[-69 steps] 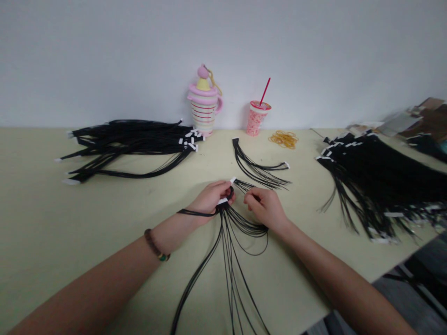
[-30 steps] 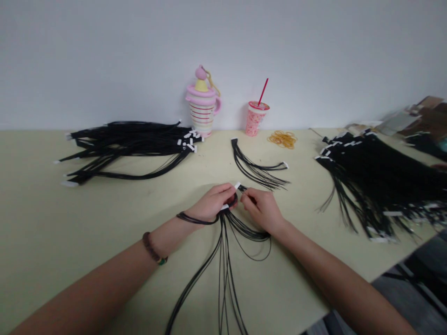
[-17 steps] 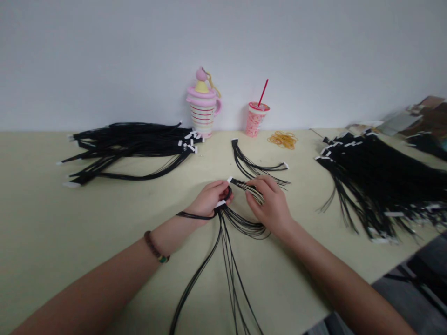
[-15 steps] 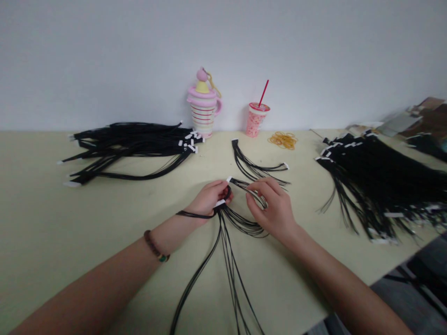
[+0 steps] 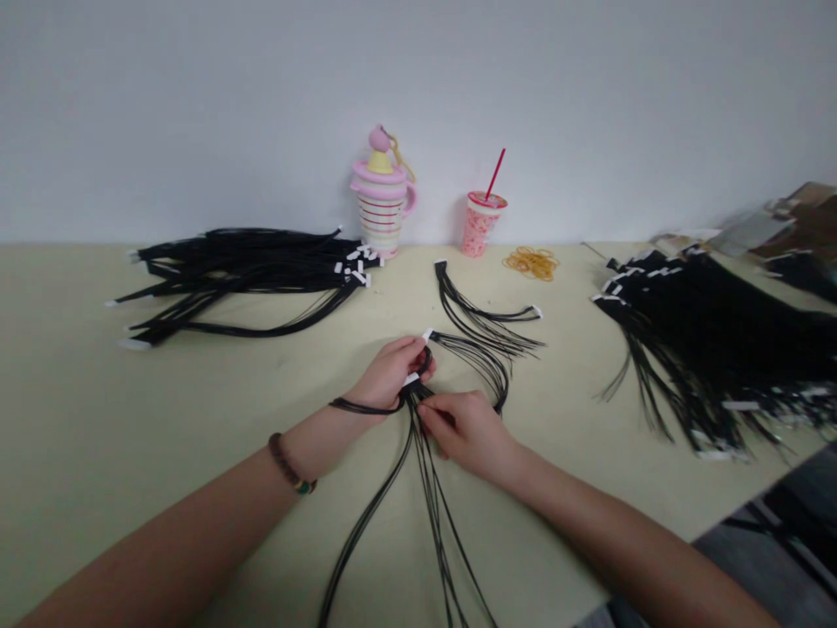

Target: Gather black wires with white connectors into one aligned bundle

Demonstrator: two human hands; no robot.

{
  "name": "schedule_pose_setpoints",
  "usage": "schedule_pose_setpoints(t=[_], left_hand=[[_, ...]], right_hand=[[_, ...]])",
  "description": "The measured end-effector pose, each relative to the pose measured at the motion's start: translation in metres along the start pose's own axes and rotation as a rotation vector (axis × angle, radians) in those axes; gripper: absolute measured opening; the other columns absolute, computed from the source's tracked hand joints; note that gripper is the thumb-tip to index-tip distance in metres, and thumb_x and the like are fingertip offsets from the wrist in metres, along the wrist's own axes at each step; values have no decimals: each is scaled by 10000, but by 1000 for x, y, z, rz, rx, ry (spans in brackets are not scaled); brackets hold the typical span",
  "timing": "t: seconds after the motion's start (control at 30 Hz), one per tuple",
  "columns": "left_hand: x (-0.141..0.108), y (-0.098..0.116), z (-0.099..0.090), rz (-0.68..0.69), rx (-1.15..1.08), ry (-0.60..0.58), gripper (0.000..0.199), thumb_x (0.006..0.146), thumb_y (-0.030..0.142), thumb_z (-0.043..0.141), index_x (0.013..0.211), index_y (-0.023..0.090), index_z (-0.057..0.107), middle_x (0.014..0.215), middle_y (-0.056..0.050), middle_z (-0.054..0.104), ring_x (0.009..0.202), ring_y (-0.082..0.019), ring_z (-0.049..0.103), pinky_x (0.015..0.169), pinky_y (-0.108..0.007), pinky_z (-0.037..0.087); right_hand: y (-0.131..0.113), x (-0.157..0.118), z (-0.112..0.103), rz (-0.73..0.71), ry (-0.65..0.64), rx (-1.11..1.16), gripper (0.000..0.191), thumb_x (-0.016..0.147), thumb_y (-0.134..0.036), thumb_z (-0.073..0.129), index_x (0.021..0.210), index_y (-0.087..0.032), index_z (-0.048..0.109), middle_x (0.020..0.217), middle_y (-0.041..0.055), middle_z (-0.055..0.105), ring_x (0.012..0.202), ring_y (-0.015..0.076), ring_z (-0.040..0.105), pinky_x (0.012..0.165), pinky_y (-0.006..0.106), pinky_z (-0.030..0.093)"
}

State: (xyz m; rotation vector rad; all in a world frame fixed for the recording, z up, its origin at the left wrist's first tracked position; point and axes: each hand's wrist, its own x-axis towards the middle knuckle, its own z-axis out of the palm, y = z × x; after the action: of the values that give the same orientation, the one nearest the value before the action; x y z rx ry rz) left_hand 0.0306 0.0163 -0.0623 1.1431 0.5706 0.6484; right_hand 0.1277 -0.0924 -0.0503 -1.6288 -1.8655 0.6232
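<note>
Two white connectors (image 5: pixel 411 380) show in the grasping left hand (image 5: pixel 391 371); right hand (image 5: pixel 467 434) pinches black wires (image 5: pixel 503 375); tabletop (image 5: pixel 118 436) spreads wide at nine o'clock, edge (image 5: pixel 765 493) at four.

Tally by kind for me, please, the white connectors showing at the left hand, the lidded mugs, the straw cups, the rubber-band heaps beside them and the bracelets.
White connectors at the left hand: 2
Striped lidded mug: 1
Pink straw cup: 1
Rubber-band heap: 1
Beaded bracelet: 1
Total: 6
</note>
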Motion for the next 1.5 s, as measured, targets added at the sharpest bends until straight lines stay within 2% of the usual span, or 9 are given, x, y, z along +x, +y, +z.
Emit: schedule_pose_setpoints(t=[0.17,0.5,0.57,0.67,0.8,1.07,1.27,1.37,1.5], left_hand=[[-1,0,3,-11,-19,34,204,764,295,501,655,133,444,580,-21,489,502,-112,431,455,-207,303],[3,-5,-3,-21,-37,33,205,783,290,498,665,124,476,586,-30,515,511,-112,454,467,-200,324],[4,-5,-3,-42,-50,37,197,785,279,494,669,121,477,586,-33,516,510,-113,457,468,-202,327],[5,-3,-4,-61,-58,42,182,784,254,483,664,117,479,587,-37,514,522,-119,470,485,-209,348],[4,-1,-3,-80,-73,30,189,792,254,475,665,113,482,590,-39,510,520,-119,471,489,-211,349],[3,0,-4,-87,-82,-1,192,817,210,430,659,108,471,565,-48,500,487,-113,454,466,-207,327],[4,-1,-5,-74,-84,-3,183,826,197,422,671,107,458,575,-48,503,491,-107,456,471,-200,335],[4,-3,-5,-68,-78,-26,185,831,214,418,690,106,470,576,-47,510,484,-106,455,461,-198,325],[3,-3,-5,-64,-49,-68,214,821,241,445,672,97,497,556,-48,511,475,-105,447,457,-201,314]], right_hand=[[-2,5,5,140,0,137,277,866,-175,425,615,-133,534,428,-37,493,385,61,427,436,149,293],[3,3,1,73,61,49,174,770,-144,485,625,-134,581,529,-21,522,450,67,432,439,165,274],[3,1,-5,98,78,172,82,709,-125,520,732,-136,598,580,-15,554,486,73,467,456,156,312],[3,-1,-26,172,-16,509,228,663,-132,534,887,-134,576,563,-21,551,422,67,428,405,152,309],[7,-5,-68,240,-142,902,106,645,-209,525,704,-135,572,499,-15,510,331,46,315,321,153,189],[36,-11,-118,230,452,860,195,729,-289,324,673,-188,481,531,-25,360,371,51,117,377,188,203],[49,-4,-127,-12,552,1051,107,767,-312,486,716,-223,516,611,-23,344,436,82,143,382,192,125],[45,3,-107,75,540,904,138,782,-313,513,710,-195,518,616,-17,394,437,71,258,381,186,161],[33,7,-62,-38,446,207,152,793,-192,497,658,-140,542,572,-4,447,518,89,400,480,207,288]])
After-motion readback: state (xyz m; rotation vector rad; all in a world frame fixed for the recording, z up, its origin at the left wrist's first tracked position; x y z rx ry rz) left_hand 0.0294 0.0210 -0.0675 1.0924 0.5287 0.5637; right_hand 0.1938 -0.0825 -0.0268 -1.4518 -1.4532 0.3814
